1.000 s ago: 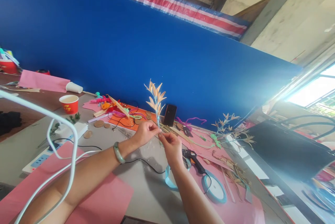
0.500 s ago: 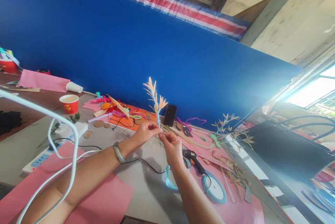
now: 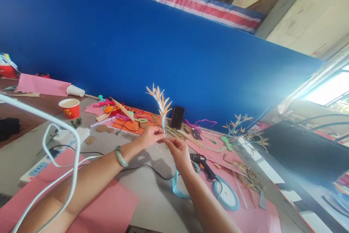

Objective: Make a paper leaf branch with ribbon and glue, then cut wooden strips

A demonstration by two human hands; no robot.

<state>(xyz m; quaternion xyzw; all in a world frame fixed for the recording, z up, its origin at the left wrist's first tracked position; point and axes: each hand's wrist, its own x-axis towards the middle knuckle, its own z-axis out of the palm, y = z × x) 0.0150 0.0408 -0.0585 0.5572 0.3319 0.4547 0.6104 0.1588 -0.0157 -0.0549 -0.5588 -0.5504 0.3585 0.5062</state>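
Upright above the table stands a craft sprig point(image 3: 160, 104) with pale tan, leaf-like blades, its stem wrapped in light blue. My left hand point(image 3: 150, 137) is closed in a pinch on the lower stem. Right beside it, my right hand point(image 3: 178, 150) is also closed, thumb and finger pinching at the stem's bottom end; the fingertips of both hands nearly touch. A loop of light blue ribbon point(image 3: 176, 186) hangs by my right wrist, partly behind the forearm. Whether my right fingers also grip that ribbon is too small to tell.
A black glue gun point(image 3: 205, 165) and a ribbon spool point(image 3: 225, 193) lie right of my forearm. Similar sprigs point(image 3: 240, 127) are at the far right. A phone point(image 3: 177, 117) leans by the blue panel. A paper cup point(image 3: 69, 109), power strip point(image 3: 38, 169) and white cable point(image 3: 77, 160) are left.
The sprig has turned between my fingers, and its top leans more to the left. Both hands keep their pinch at nearly the same spot. The view has shifted slightly.
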